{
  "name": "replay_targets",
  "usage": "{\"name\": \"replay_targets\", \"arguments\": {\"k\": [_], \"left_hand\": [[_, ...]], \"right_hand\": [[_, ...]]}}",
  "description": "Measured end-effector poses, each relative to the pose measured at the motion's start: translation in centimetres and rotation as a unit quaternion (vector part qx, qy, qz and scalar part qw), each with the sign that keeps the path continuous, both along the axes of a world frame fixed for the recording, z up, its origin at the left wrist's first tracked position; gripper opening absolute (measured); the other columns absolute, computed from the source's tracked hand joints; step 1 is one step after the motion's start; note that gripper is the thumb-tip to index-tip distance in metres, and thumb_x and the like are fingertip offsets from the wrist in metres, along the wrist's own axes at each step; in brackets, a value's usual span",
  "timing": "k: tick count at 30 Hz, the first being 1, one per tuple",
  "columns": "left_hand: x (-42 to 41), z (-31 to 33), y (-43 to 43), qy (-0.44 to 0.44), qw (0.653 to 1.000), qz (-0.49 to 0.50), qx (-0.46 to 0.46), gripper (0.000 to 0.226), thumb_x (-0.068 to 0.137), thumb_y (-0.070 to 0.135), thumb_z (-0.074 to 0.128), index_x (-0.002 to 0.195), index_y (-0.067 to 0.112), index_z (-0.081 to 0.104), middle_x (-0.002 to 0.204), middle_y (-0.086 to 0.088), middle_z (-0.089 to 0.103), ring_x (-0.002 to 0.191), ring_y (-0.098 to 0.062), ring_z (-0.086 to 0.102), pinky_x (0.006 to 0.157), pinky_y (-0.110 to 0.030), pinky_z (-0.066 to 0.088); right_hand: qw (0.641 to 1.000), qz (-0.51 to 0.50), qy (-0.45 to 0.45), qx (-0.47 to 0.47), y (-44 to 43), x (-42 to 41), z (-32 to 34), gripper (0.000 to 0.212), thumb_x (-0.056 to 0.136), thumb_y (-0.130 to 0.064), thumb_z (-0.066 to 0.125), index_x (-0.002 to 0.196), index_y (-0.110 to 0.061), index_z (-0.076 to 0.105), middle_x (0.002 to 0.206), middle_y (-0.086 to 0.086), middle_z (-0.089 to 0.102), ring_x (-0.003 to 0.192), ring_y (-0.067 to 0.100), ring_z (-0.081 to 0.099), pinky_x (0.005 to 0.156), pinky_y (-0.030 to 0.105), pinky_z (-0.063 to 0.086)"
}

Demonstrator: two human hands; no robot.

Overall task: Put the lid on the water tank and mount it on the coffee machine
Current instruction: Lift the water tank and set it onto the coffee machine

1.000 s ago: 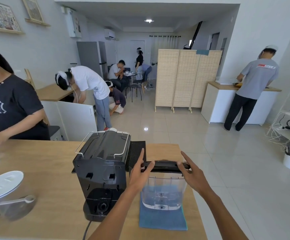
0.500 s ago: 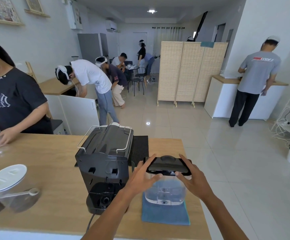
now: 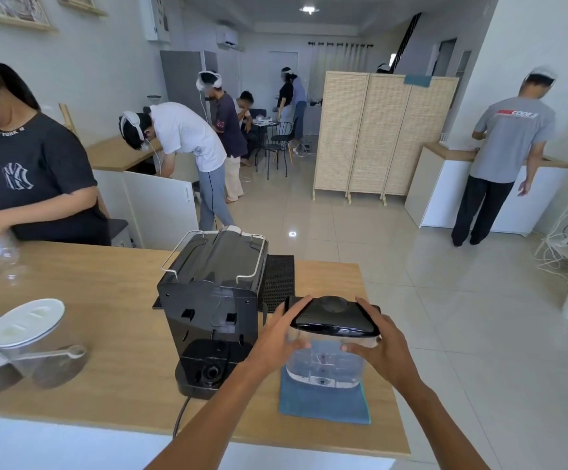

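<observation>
A clear plastic water tank (image 3: 325,362) stands on a blue cloth (image 3: 323,401) at the right of the wooden counter. A black lid (image 3: 333,317) sits on top of it. My left hand (image 3: 277,337) clasps the tank's left side, fingers reaching up onto the lid's edge. On the other side, my right hand (image 3: 382,347) grips the tank, with fingers on the lid's right edge and across the tank's front. The black coffee machine (image 3: 213,300) stands just left of the tank, its back facing me, empty tank bay showing.
A black drip mat (image 3: 277,279) lies behind the machine. Two lidded glass jars with a scoop (image 3: 28,351) stand at the counter's left. A person in a black shirt (image 3: 21,178) works at the far left edge. The machine's cord (image 3: 179,418) hangs over the near edge.
Both hands slid from the lid's ends down around the tank's sides. The lid now sits flat on the tank. My view has tilted and moved closer.
</observation>
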State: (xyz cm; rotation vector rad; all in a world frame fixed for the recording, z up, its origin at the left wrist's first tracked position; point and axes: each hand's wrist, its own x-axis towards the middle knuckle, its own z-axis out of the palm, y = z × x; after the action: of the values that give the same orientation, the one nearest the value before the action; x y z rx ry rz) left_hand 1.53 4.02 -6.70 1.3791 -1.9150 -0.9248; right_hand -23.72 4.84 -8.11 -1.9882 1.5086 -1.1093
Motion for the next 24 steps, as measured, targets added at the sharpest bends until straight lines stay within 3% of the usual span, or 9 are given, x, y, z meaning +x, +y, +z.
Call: {"name": "replay_targets", "arguments": {"k": [5,8,10,12,14,18,24], "left_hand": [[1.2,1.0,1.6,0.027,0.999,0.006,-0.021,0.095,0.085,0.020,0.077,0.130,0.080,0.019,0.163,0.003,0.031,0.156,-0.024,0.000,0.120,-0.055,0.013],[2.7,1.6,3.6,0.082,0.995,0.028,-0.052,0.091,0.082,0.022,0.080,0.137,0.073,0.028,0.154,0.036,0.029,0.154,-0.031,0.010,0.121,-0.058,0.018],[4.1,2.5,5.0,0.110,0.992,0.036,-0.056,0.090,0.082,0.018,0.080,0.137,0.071,0.033,0.142,0.051,0.029,0.155,-0.025,0.010,0.121,-0.053,0.024],[5.6,3.4,6.3,0.108,0.991,0.045,-0.060,0.089,0.081,0.019,0.080,0.136,0.071,0.034,0.144,0.043,0.033,0.155,-0.012,0.008,0.118,-0.041,0.028],[7.3,4.2,7.4,0.104,0.991,0.057,-0.068,0.086,0.078,0.023,0.083,0.140,0.063,0.038,0.147,0.036,0.039,0.153,-0.008,0.015,0.117,-0.039,0.031],[11.1,5.5,9.5,0.120,0.987,0.078,-0.076,0.083,0.072,0.031,0.083,0.142,0.054,0.044,0.137,0.049,0.039,0.152,-0.007,0.017,0.111,-0.028,0.033],[16.3,7.0,10.6,0.119,0.981,0.111,-0.107,0.082,0.071,0.040,0.079,0.146,0.042,0.046,0.149,0.023,0.048,0.152,-0.005,0.019,0.115,-0.033,0.037]], "right_hand": [[1.000,0.004,0.004,-0.027,1.8,1.2,1.3,0.093,0.064,-0.060,0.079,0.145,-0.054,0.034,0.124,-0.007,0.058,0.111,0.008,0.056,0.092,0.033,0.057],[0.999,0.003,0.019,-0.041,3.5,2.3,3.1,0.093,0.063,-0.075,0.070,0.146,-0.051,0.036,0.128,-0.007,0.056,0.112,0.010,0.058,0.089,0.031,0.058],[0.998,0.011,0.021,-0.054,4.8,3.3,4.4,0.093,0.063,-0.079,0.067,0.147,-0.050,0.036,0.130,-0.010,0.054,0.114,0.008,0.057,0.090,0.029,0.057],[0.998,0.018,0.012,-0.056,6.0,4.7,5.6,0.093,0.064,-0.074,0.072,0.146,-0.049,0.038,0.130,-0.012,0.055,0.114,0.008,0.058,0.090,0.030,0.057],[0.998,0.024,-0.004,-0.053,6.9,6.3,6.4,0.092,0.063,-0.063,0.080,0.145,-0.050,0.041,0.129,-0.015,0.055,0.114,0.008,0.058,0.090,0.032,0.057],[0.997,0.045,-0.017,-0.053,7.9,10.0,7.3,0.092,0.061,-0.060,0.082,0.144,-0.050,0.043,0.129,-0.018,0.055,0.116,0.007,0.057,0.093,0.035,0.056],[0.994,0.078,-0.066,-0.041,7.6,16.1,8.4,0.092,0.063,-0.047,0.087,0.145,-0.047,0.044,0.129,-0.014,0.058,0.121,0.006,0.057,0.098,0.039,0.054]]}}
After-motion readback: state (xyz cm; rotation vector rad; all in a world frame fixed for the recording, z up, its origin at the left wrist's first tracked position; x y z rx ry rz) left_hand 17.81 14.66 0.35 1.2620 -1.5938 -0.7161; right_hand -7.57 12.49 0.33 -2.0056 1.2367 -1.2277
